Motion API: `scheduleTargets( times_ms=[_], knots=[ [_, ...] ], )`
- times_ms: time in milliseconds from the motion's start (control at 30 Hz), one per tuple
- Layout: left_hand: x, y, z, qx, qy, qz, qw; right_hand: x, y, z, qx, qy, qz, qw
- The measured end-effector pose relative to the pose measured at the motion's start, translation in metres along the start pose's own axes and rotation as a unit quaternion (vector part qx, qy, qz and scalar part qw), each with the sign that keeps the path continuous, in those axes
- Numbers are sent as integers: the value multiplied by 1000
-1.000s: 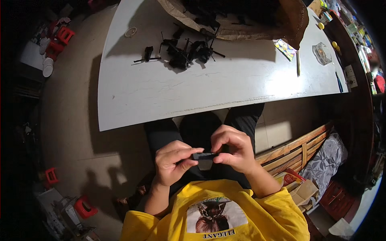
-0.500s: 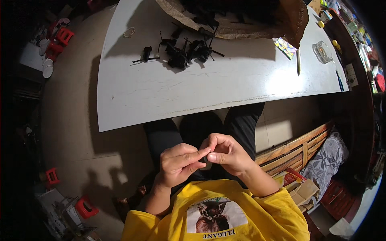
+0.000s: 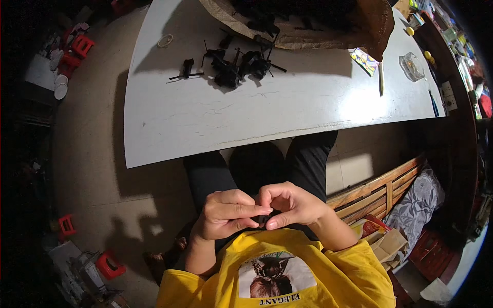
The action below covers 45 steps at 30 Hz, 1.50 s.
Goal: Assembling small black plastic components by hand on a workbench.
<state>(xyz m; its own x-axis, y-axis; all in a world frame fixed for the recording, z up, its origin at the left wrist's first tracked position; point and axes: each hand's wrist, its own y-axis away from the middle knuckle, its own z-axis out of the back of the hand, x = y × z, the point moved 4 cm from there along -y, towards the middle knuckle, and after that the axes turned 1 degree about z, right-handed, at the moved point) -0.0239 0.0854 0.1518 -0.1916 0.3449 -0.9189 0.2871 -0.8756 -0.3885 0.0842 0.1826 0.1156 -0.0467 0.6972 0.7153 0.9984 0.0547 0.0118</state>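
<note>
Above my lap, in front of the yellow shirt, my left hand (image 3: 226,213) and my right hand (image 3: 295,208) meet with bent, pinching fingers. Between their fingertips is a small black part (image 3: 262,219), mostly covered by the fingers and hard to tell from the dark trousers behind it. Its exact shape is hidden. Beyond the hands, a loose cluster of black parts with thin rods (image 3: 228,72) lies on the white table (image 3: 174,128). A single black T-shaped piece (image 3: 188,69) lies to the left of that cluster.
An open brown paper sack (image 3: 328,43) with a dark heap inside stands at the table's far side. To its right lie a colourful packet (image 3: 364,61), a thin stick (image 3: 381,82) and a glass ashtray (image 3: 412,66). A wooden bench (image 3: 380,190) is at my right.
Both hands have sunk slightly toward my body. My right hand's fingers have tilted lower, and the left fingers point more level across the small part.
</note>
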Motion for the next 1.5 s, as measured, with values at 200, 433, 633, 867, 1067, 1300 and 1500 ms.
scheduleTargets(
  times_ms=[200,433,633,867,1067,1300,1500],
  knots=[
    [-2,3,-1,-67,-154,8,986,2,0,-4,-172,99,79,977],
    [-1,5,-3,-85,-198,12,976,-7,-4,0,-183,-74,72,978],
    [7,6,1,-82,-68,-13,994,0,-8,-7,-126,-53,-7,991],
    [-5,2,-2,-132,-179,-64,973,0,-8,-17,-131,-97,120,979],
    [-7,5,0,-12,-159,-26,987,-4,1,-9,-107,84,7,991],
    [0,4,1,159,-64,-28,985,-7,9,-19,160,183,-113,963],
    [-5,8,5,159,-54,-47,985,-3,4,-30,149,282,-47,947]
  ],
)
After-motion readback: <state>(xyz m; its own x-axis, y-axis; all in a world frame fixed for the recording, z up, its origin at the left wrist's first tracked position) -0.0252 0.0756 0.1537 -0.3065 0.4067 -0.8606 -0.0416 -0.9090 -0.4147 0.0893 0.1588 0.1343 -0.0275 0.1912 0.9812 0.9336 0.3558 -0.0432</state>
